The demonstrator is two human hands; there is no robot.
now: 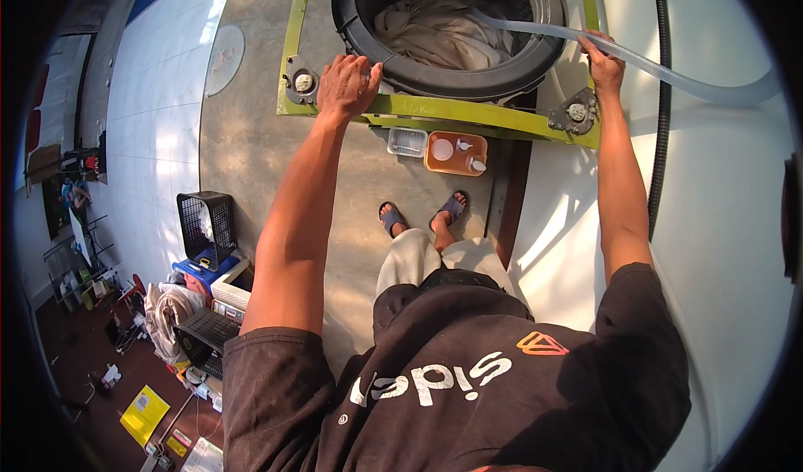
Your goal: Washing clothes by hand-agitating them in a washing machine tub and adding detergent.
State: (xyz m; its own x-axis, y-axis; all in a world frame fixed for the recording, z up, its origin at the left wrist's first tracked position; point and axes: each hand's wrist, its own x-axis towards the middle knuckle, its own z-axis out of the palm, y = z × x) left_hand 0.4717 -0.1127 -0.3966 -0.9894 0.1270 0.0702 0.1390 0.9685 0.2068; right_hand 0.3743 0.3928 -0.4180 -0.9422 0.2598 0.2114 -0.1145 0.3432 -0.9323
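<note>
Cloth, beige and crumpled (442, 27), lies inside a dark round drum with a thick grey rim (439, 83). The drum sits within a yellow-green metal frame (477, 111). My left hand (348, 86) is curled over the front bar near the left corner, beside the rim; the undersides of its fingers are hidden. At the right side of the frame, my right hand (602, 64) grips a clear flexible hose (659, 74). The hose's far end reaches into the drum, over the cloth.
Below the frame stand a clear plastic box (408, 141) and an orange container (456, 153). A black corrugated pipe (665, 108) runs along the white wall at right. To the left are black plastic crates (207, 227), a blue box (201, 272) and bundled cloth (166, 315).
</note>
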